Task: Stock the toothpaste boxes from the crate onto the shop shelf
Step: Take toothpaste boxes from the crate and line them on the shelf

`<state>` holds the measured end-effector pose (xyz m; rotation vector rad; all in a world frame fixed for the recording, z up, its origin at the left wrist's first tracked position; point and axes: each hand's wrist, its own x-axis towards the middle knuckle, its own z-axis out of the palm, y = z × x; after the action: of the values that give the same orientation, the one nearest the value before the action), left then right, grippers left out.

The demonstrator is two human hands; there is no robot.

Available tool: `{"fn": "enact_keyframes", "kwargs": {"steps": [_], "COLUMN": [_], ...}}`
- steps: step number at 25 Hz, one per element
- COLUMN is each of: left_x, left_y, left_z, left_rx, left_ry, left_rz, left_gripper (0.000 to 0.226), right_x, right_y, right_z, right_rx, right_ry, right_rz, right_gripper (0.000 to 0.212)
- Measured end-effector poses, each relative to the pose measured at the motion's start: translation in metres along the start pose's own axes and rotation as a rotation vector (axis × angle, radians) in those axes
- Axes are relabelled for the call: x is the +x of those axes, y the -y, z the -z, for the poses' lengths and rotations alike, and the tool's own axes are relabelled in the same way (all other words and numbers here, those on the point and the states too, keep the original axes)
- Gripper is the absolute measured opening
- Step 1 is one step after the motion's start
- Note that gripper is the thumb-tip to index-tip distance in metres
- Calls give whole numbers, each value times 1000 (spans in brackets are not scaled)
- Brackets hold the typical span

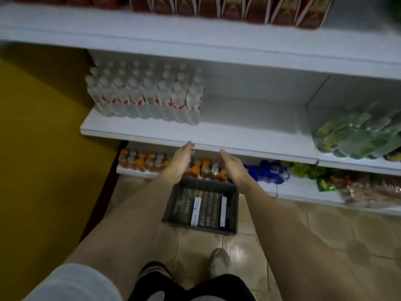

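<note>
Head view: both arms are stretched forward toward the white shop shelf (249,146), and the frame is somewhat blurred. The left hand (182,158) and the right hand (231,162) are held palms facing each other, fingers straight and released, with nothing grasped between them. The fingertips of both hands lie at the front edge of the middle shelf; whether they touch it cannot be told.

Below the hands, toward 6 o'clock, a dark plastic crate (201,205) is set on the tiled floor (314,231), just in front of the bottom shelf. Two toothpaste boxes (196,211), white and narrow, are seen lying lengthwise in the crate, well apart from each other, one near its middle and one toward its right wall.

On the middle shelf, at 11 o'clock from the hands, a pack of clear bottles (145,94) with red labels is stood. The stretch of shelf directly beyond the hands at 12 o'clock is bare white. At 3 o'clock on the same shelf, green and yellow bottles (358,135) are packed together. On the top shelf, red cartons (238,8) are lined up. On the bottom shelf, orange bottles (141,160) are placed behind the hands, with blue packets (269,170) to their right.

At 6 o'clock, the person's feet (219,263) are seen on the floor.
</note>
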<state>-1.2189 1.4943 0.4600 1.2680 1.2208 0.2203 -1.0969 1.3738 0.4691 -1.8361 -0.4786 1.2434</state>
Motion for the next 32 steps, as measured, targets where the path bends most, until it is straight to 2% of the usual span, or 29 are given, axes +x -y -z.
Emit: {"fn": "enact_keyframes", "kwargs": {"steps": [2, 4, 7, 10, 13, 15, 18, 20, 24, 28, 30, 32], "left_x": [18, 33, 60, 105, 159, 206, 277, 325, 391, 419, 420, 423], "left_y": [40, 81, 149, 233, 319, 379, 457, 508, 590, 625, 637, 647], "left_z": [-13, -26, -43, -56, -66, -76, -86, -98, -119, -143, -149, -148], "left_rx": [3, 27, 65, 154, 239, 275, 403, 458, 564, 595, 717, 733], "left_ry": [11, 42, 39, 64, 52, 36, 27, 57, 112, 25, 20, -8], "left_rz": [89, 160, 279, 360, 396, 400, 352, 327, 408, 414, 391, 351], "left_gripper": [54, 50, 39, 33, 29, 26, 22, 20, 58, 107, 110, 95], "right_x": [13, 26, 54, 92, 142, 188, 257, 304, 376, 412, 419, 418], "right_y": [-44, -87, -158, -240, -317, -372, -437, -481, -557, -600, -616, -625], "right_z": [-2, -10, -31, -60, -90, -104, -106, -98, -87, -86, -86, -80], "right_rx": [44, 67, 85, 14, -57, -128, -237, -351, -634, -588, -511, -391], "right_ry": [19, 48, 0, -14, 5, 15, -72, -138, -302, -339, -402, -457], "right_rz": [-117, -226, -365, -421, -508, -500, -462, -442, -400, -418, -395, -377], "right_gripper": [56, 44, 36, 17, 21, 20, 8, 16, 58, 69, 69, 66]}}
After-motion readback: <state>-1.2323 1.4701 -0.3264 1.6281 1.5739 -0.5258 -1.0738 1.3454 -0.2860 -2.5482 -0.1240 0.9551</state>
